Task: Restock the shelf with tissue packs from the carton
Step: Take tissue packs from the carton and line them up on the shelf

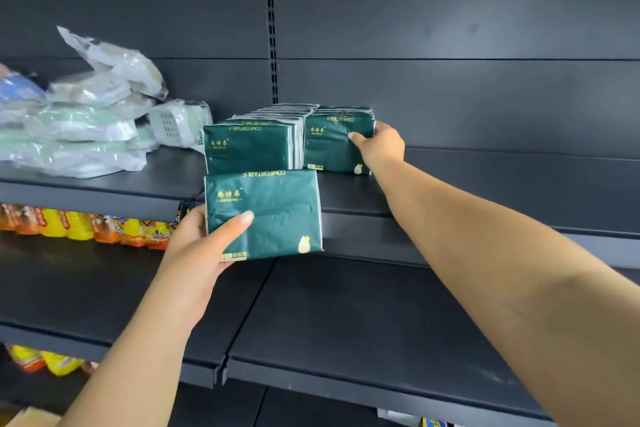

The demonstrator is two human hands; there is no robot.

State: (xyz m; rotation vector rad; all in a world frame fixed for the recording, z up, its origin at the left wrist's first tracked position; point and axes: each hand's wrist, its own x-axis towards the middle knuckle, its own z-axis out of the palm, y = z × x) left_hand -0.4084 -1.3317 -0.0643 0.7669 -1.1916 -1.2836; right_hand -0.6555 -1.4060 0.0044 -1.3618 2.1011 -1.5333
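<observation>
Two rows of dark green tissue packs stand upright on the upper dark shelf (485, 184). The left row (247, 147) runs back toward the wall. My right hand (379, 146) grips the front pack of the right row (329, 146), thumb on its face and fingers round its right side. My left hand (204, 246) holds another green tissue pack (268, 215) upright in front of the left row, just below the shelf edge, thumb across its front. The carton is not in view.
Clear plastic bags of pale green and white goods (86, 121) are heaped on the upper shelf at the left. Yellow and orange packets (86, 225) fill the back of the shelf below. The lower dark shelf (346, 322) lies beneath my arms.
</observation>
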